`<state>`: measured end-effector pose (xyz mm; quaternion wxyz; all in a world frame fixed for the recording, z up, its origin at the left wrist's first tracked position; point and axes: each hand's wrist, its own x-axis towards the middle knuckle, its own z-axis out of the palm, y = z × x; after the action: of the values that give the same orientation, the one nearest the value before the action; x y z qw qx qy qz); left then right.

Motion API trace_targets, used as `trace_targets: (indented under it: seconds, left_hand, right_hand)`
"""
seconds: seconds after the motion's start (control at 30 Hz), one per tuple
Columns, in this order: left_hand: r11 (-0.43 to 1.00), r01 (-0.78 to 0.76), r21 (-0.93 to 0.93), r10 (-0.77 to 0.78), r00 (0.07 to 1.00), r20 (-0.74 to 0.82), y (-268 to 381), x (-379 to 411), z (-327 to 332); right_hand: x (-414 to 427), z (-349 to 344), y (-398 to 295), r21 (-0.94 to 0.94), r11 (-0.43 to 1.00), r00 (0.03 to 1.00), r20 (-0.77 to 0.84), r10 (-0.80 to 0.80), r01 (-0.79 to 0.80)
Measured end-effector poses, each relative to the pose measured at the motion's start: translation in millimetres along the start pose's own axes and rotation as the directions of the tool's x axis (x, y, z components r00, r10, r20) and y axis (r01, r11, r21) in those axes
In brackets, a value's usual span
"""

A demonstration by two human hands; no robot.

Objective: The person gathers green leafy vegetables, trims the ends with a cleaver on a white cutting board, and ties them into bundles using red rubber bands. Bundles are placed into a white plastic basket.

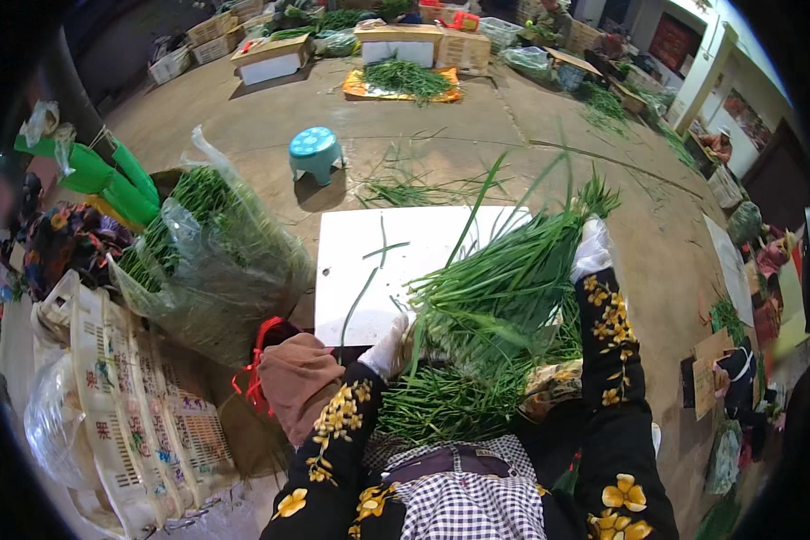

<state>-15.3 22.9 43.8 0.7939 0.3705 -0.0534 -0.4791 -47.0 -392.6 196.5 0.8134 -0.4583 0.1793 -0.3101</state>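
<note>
A large bunch of long green leaves, likely garlic chives (506, 270), stretches between my two white-gloved hands. My left hand (388, 347) grips its pale-ended side, low at the near edge of a white board (351, 256). My right hand (592, 250) is closed around the other end, up and to the right beyond the board's corner. A few loose leaves (359, 304) lie across the board. Beneath the bunch, a heap of cut greens (455, 405) rests in my lap above a checked apron (472, 499). The fingers of both hands are partly hidden by leaves.
To my left stand a clear plastic bag of greens (236, 270), stacked white plastic crates (118, 412) and a brown cloth (300, 385). A blue stool (316, 152) is ahead on the floor, near scattered leaves (405, 192). People sit among produce along the right side.
</note>
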Motion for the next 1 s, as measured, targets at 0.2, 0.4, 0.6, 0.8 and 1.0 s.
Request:
trace_targets:
  seconds: [0.2, 0.4, 0.6, 0.8, 1.0]
  left_hand:
    - [0.953, 0.112, 0.282, -0.164, 0.972, 0.170, -54, -7, 35]
    - [0.699, -0.176, 0.693, -0.207, 0.878, 0.432, -26, -12, 63]
    - [0.468, -0.299, 0.831, -0.436, 0.741, 0.512, -76, 2, 94]
    - [0.755, -0.094, 0.649, -0.300, 0.830, 0.470, -34, -34, 133]
    - [0.594, -0.246, 0.766, 0.013, 0.955, 0.296, -65, -46, 103]
  right_hand:
    - [-31, -38, 5, -0.599, 0.785, 0.906, -0.230, -0.356, 0.157]
    - [-34, -16, -17, -0.102, 0.995, 0.981, -0.188, -0.041, 0.022]
    - [-39, -59, -83, -0.594, 0.727, 0.938, 0.201, -0.281, 0.345]
    - [-4, -87, -109, 0.011, 0.997, 0.968, 0.242, 0.074, -0.080]
    - [-13, -74, -111, 0.059, 0.992, 0.990, 0.079, -0.120, 0.116]
